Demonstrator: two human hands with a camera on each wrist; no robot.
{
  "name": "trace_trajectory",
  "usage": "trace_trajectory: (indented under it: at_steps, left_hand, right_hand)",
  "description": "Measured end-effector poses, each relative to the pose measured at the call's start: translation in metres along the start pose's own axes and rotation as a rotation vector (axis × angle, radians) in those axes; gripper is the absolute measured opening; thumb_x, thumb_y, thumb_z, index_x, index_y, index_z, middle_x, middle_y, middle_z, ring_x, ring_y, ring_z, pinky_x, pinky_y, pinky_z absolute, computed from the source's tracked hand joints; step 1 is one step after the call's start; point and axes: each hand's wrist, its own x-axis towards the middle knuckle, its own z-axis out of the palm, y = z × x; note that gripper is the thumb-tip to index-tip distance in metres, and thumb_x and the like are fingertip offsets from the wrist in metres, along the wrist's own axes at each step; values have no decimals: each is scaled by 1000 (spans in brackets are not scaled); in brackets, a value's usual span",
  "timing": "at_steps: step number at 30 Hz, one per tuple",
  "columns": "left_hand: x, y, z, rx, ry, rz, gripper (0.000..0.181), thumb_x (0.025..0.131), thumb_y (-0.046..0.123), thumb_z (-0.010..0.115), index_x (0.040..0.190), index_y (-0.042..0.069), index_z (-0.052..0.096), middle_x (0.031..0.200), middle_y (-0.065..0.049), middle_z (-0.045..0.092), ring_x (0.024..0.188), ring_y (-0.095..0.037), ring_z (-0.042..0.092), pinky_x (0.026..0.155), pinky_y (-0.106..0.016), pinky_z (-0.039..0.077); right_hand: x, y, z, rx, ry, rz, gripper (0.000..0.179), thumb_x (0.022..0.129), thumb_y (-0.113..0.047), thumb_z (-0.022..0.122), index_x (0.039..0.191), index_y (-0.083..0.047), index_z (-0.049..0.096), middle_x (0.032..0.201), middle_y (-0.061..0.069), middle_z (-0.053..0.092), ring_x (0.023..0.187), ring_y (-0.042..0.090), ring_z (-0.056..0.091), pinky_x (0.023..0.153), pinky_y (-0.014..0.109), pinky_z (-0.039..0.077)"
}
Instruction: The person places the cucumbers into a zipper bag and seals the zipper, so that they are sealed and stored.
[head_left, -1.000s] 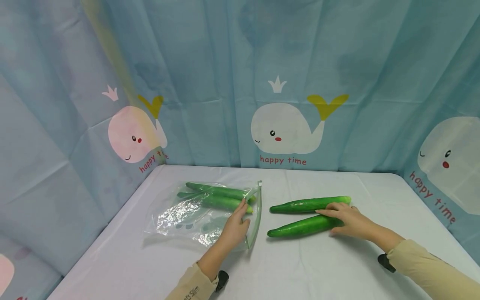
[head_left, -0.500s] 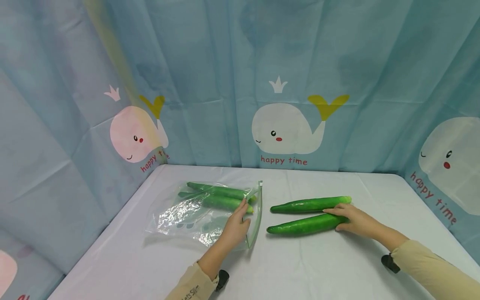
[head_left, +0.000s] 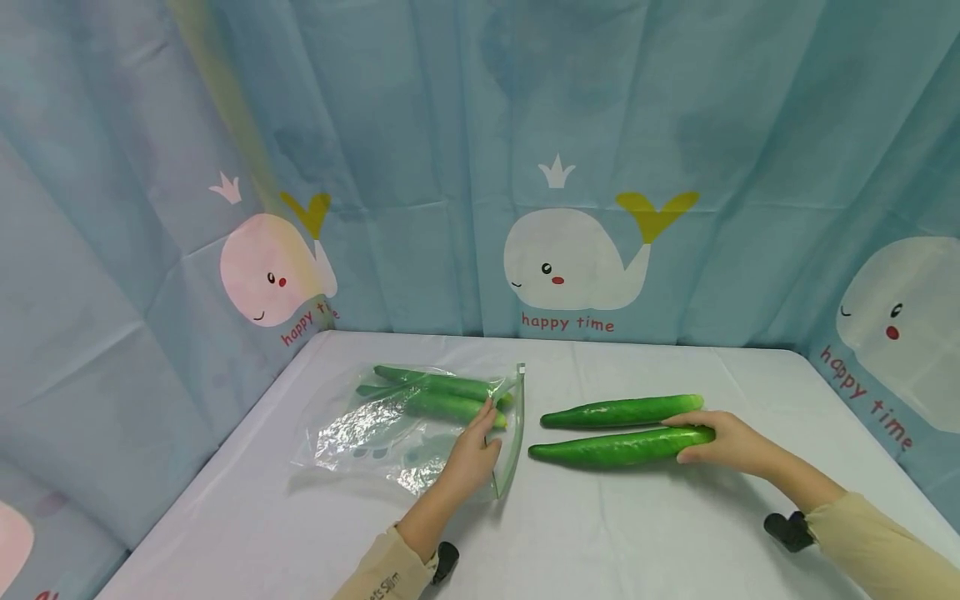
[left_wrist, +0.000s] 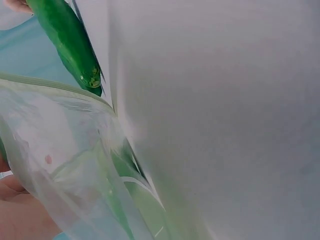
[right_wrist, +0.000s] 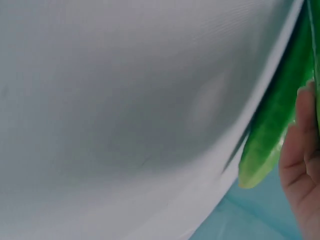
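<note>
Toward the table's left edge, the clear bag (head_left: 345, 437) lies as it did a second ago, mouth facing right, with two cucumbers (head_left: 444, 406) inside it on the side nearer the far edge. The left hand (head_left: 468, 458) has stayed at the mouth, fingers extended over the plastic; whether it pinches the film cannot be told. To the right, the near cucumber (head_left: 615, 449) has swung: its left tip sits a little farther from the table's near edge, and it lies closer to parallel with the far cucumber (head_left: 618, 412), which has kept its place. The right hand (head_left: 723, 442) has shifted toward the right edge and grips the near cucumber by its right end, thumb on the near side.

A smooth white cover spreads over the table (head_left: 600, 533), its far corners rounded. Blue curtains (head_left: 420, 125) hang along the left, far and right sides, printed with pale whales (head_left: 573, 258), crowns (head_left: 557, 172) and red "happy time" lettering (head_left: 567, 322).
</note>
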Motion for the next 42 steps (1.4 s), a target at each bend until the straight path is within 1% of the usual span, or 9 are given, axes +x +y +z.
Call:
trace_trajectory:
  at_steps: [3, 5, 9, 12, 16, 20, 32, 35, 42]
  left_hand:
    - [0, -1, 0, -2, -3, 3, 50, 95, -5, 45, 141, -17, 32, 158, -22, 17, 142, -44, 18, 114, -55, 18]
    - [0, -1, 0, -6, -5, 4, 50, 95, -5, 45, 142, -17, 32, 158, -22, 17, 142, -44, 18, 114, -55, 17]
    - [0, -1, 1, -5, 1, 4, 50, 94, -5, 46, 142, -16, 32, 158, -22, 18, 141, -44, 19, 114, -55, 18]
    - [0, -1, 1, -1, 6, 6, 50, 94, -5, 46, 141, -16, 33, 157, -22, 18, 141, -44, 20, 114, -56, 18]
    - [1, -2, 2, -2, 7, 4, 50, 94, -4, 46, 141, -16, 33, 157, -21, 19, 141, -44, 20, 114, -56, 19]
    - [1, -3, 2, -8, 9, -4, 50, 94, -4, 47, 141, -15, 34, 158, -20, 19, 141, -43, 20, 114, -56, 19]
    - [2, -6, 2, -7, 16, -8, 51, 94, -4, 47, 142, -15, 34, 158, -20, 19, 142, -43, 20, 114, -56, 19]
    - [2, -5, 2, -6, 17, -20, 51, 94, -3, 47, 142, -14, 34, 158, -19, 19, 142, -42, 20, 114, -55, 18]
    - [1, -4, 1, -19, 12, -17, 51, 94, -4, 47, 142, -15, 33, 158, -20, 18, 142, -43, 18, 114, -57, 18]
  right_hand:
    - [-2, -2, -2, 53, 10, 45, 53, 80, -23, 80, 124, 2, 63, 119, 24, 59, 95, 26, 53, 71, 34, 48]
    - [-4, -2, -4, 103, 3, 79, 54, 82, -23, 78, 124, 5, 61, 116, 21, 60, 90, 22, 52, 66, 32, 49]
    - [-7, -4, -10, 249, -34, 163, 58, 86, -23, 74, 130, 9, 54, 98, 15, 63, 78, 23, 56, 61, 35, 54]
    - [-10, -5, -13, 343, -61, 204, 60, 89, -22, 70, 133, 13, 48, 86, 11, 65, 76, 26, 61, 64, 37, 56]
    - [-13, -7, -17, 431, -92, 247, 62, 94, -23, 66, 135, 17, 42, 86, 8, 63, 74, 22, 63, 67, 35, 58]
    - [-14, -11, -19, 525, -119, 291, 61, 95, -24, 63, 135, 17, 41, 85, 7, 61, 69, 18, 63, 66, 35, 58]
    - [-13, -18, -14, 682, -134, 311, 46, 96, -21, 62, 128, 9, 52, 80, 6, 59, 66, 15, 62, 64, 30, 57]
    - [-12, -20, -13, 700, -148, 306, 48, 96, -22, 62, 130, 10, 50, 81, 6, 59, 67, 15, 62, 64, 29, 57]
    - [-8, -25, -9, 701, -152, 290, 58, 97, -22, 61, 135, 16, 40, 81, 8, 59, 67, 15, 62, 65, 30, 58]
